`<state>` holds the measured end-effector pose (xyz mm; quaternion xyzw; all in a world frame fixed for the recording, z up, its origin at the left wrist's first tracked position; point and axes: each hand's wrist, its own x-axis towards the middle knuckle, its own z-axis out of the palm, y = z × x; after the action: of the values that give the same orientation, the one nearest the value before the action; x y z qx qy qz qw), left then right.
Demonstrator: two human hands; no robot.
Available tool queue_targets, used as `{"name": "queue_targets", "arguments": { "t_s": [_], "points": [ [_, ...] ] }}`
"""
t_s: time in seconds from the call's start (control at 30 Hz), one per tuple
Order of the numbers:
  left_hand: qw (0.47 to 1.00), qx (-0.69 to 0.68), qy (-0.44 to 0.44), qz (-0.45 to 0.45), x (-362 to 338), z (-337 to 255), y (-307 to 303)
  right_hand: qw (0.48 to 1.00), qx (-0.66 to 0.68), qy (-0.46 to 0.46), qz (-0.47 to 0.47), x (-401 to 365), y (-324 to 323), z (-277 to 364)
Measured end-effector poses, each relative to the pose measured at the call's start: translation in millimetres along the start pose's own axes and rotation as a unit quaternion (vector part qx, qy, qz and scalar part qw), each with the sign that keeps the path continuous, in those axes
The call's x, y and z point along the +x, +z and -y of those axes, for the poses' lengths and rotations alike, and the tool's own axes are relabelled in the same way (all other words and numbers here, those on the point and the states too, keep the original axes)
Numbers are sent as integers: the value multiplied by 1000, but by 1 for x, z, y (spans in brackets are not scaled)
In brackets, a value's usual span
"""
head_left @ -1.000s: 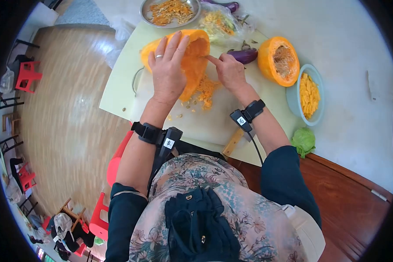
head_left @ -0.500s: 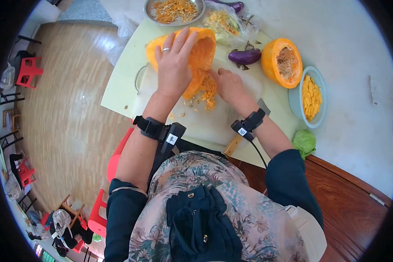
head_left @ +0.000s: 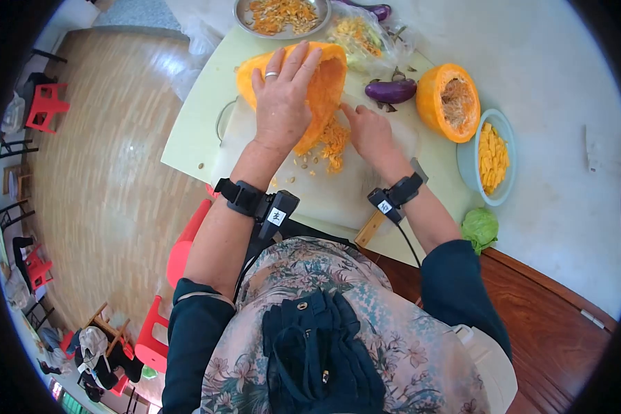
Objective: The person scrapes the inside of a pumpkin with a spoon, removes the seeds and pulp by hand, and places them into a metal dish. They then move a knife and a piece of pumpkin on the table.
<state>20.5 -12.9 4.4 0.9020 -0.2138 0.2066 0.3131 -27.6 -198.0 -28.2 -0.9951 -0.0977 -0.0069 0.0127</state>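
Observation:
A hollowed pumpkin half (head_left: 331, 79) is tipped on its side over the white cutting board (head_left: 310, 200). My left hand (head_left: 283, 103), with a ring on one finger, grips its outer rind from above. Close to the lower right of its rim is my right hand (head_left: 371, 134), its fingers curled; anything within them is hidden. Stringy pumpkin pulp (head_left: 334, 143) with loose seeds lies on the board between my hands. Beneath my right forearm rests a knife with a wooden handle (head_left: 370, 228), its blade partly covered.
Right of the board stand another pumpkin half (head_left: 428, 96), still full of fibres, and a blue bowl (head_left: 467, 162) of cut pumpkin pieces. An eggplant (head_left: 391, 90), a plastic bag (head_left: 366, 41), a metal plate (head_left: 241, 17) of seeds and a lettuce (head_left: 480, 228) surround it.
My right hand has shifted slightly right, away from the pulp. The view has moved a little; my left hand keeps its grip on the pumpkin half.

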Motion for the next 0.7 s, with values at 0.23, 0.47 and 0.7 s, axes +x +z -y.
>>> {"name": "queue_targets", "arguments": {
  "t_s": [0.23, 0.47, 0.7],
  "points": [
    [1000, 9, 4, -5, 0, 2, -1, 998, 38, 19, 36, -13, 3, 13],
    [1000, 2, 5, -8, -2, 2, -2, 1000, 10, 25, 5, 13, -8, -2],
    [1000, -2, 6, -11, -4, 3, -3, 995, 32, -5, 95, -10, -8, 29]
  ]
}}
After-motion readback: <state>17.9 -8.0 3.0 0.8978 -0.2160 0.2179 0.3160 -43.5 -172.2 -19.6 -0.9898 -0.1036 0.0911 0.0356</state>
